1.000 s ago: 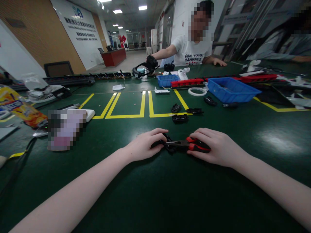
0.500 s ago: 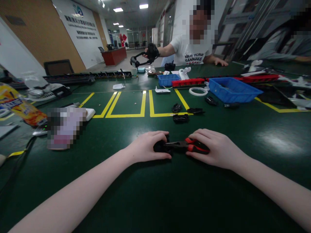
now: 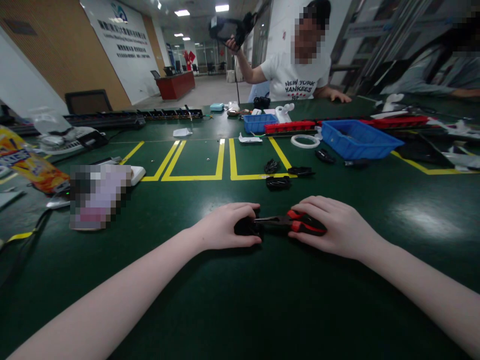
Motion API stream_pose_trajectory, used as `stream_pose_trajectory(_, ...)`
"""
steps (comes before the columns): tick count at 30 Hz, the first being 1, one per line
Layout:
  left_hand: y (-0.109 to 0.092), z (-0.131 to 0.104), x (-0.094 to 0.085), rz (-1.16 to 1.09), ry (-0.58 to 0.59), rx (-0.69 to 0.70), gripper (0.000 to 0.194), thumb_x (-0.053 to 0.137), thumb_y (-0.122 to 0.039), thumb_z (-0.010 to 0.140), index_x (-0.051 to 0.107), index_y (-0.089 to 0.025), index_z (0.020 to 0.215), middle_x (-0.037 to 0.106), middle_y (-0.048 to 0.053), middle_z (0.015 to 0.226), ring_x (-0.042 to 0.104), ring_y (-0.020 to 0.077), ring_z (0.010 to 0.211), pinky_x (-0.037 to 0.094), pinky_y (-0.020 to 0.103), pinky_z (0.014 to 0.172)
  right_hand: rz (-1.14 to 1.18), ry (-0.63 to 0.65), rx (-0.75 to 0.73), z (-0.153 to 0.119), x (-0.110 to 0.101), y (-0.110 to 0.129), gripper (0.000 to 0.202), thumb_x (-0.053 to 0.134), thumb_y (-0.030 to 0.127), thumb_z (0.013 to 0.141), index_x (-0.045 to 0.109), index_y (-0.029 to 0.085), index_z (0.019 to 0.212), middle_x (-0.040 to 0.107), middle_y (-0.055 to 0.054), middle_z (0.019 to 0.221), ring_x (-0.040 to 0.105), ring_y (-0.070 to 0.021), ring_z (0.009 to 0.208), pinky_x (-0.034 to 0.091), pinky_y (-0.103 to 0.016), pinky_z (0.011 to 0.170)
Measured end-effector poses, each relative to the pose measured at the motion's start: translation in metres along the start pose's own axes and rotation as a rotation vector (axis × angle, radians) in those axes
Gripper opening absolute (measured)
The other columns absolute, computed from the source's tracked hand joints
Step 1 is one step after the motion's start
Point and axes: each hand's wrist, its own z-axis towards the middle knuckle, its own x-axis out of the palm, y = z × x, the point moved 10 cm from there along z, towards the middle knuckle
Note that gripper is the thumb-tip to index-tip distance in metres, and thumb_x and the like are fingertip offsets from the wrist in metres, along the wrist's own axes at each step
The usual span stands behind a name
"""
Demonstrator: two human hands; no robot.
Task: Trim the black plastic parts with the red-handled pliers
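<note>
My right hand (image 3: pixel 332 227) is wrapped round the red-and-black handles of long-nose pliers (image 3: pixel 275 221). Their jaws point left and reach a small black part (image 3: pixel 247 227), whose exact kind I cannot make out. Fingers and thumb of my left hand (image 3: pixel 228 227) grip that part from the left side, hiding much of it. Whether the jaw tips pinch the part or only touch it, I cannot tell. Just beyond the hands lie several black pieces, among them a bundled black one (image 3: pixel 278 183) and a flatter one (image 3: pixel 301 171).
A large blue bin (image 3: pixel 362 140) and a small blue tray (image 3: pixel 259 123) stand farther back, near a white ring (image 3: pixel 305 141). At left are a phone (image 3: pixel 101 195) and an orange snack bag (image 3: pixel 33 162). Across the table a person holds up a black device (image 3: pixel 232 27).
The person opposite has raised the black device well above the table. My hands and the pliers have hardly moved; the plier tips sit slightly farther left.
</note>
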Motion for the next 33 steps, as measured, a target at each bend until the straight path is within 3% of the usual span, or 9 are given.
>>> stream_pose_trajectory(33,-0.001,-0.001,0.003,-0.048,0.061,-0.009,0.033,0.069,-0.042,0.086,0.060,-0.021,0.110,0.049,0.010,0.149,0.053,0.0317,0.132,0.049,0.050,0.103,0.197,0.071,0.091,0.003,0.013,-0.005,0.037,0.067,0.049,0.084,0.064,0.020,0.107,0.070,-0.010,0.102,0.069,-0.0222,0.086,0.058,-0.035,0.070)
